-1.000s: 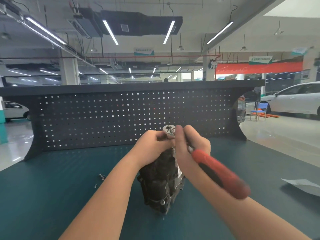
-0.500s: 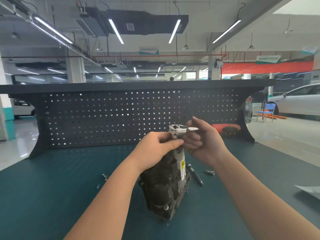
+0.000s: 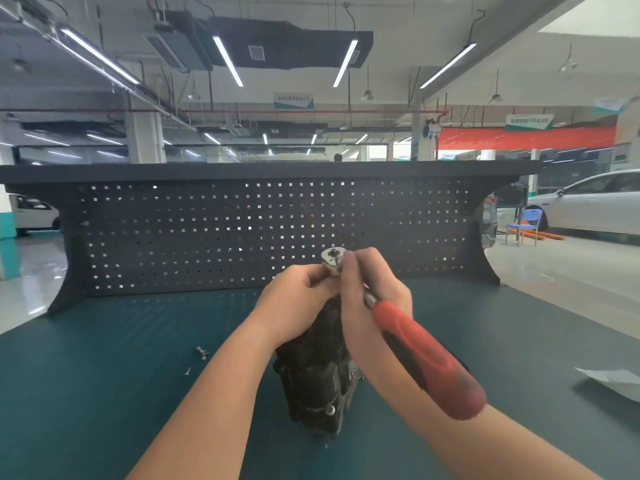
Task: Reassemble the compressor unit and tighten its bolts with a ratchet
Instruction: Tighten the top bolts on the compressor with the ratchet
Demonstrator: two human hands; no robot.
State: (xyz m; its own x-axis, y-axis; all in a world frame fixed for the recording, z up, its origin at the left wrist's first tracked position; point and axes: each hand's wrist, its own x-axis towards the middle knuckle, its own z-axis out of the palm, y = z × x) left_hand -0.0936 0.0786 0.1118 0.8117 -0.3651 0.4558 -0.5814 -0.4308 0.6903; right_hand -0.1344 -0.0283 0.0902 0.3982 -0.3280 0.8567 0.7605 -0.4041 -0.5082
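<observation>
The black compressor unit (image 3: pixel 317 372) stands upright on the green bench top (image 3: pixel 104 393) in the middle of the view. My left hand (image 3: pixel 294 303) grips its upper end. A ratchet (image 3: pixel 426 358) with a red handle sits with its silver head (image 3: pixel 333 256) on top of the unit. My right hand (image 3: pixel 372 299) holds the ratchet near the head, the thumb stretched up along the metal neck. The red handle points back toward me over my right forearm. The bolt under the ratchet head is hidden.
Two small loose fasteners (image 3: pixel 202 352) lie on the bench left of the unit. A black pegboard panel (image 3: pixel 207 233) closes off the back of the bench. A sheet of paper (image 3: pixel 613 379) lies at the right edge. A white car (image 3: pixel 595 202) stands far right.
The ratchet handle has swung from pointing away right, behind my right hand, back toward me over my right forearm. The left hand has stayed on the unit's top.
</observation>
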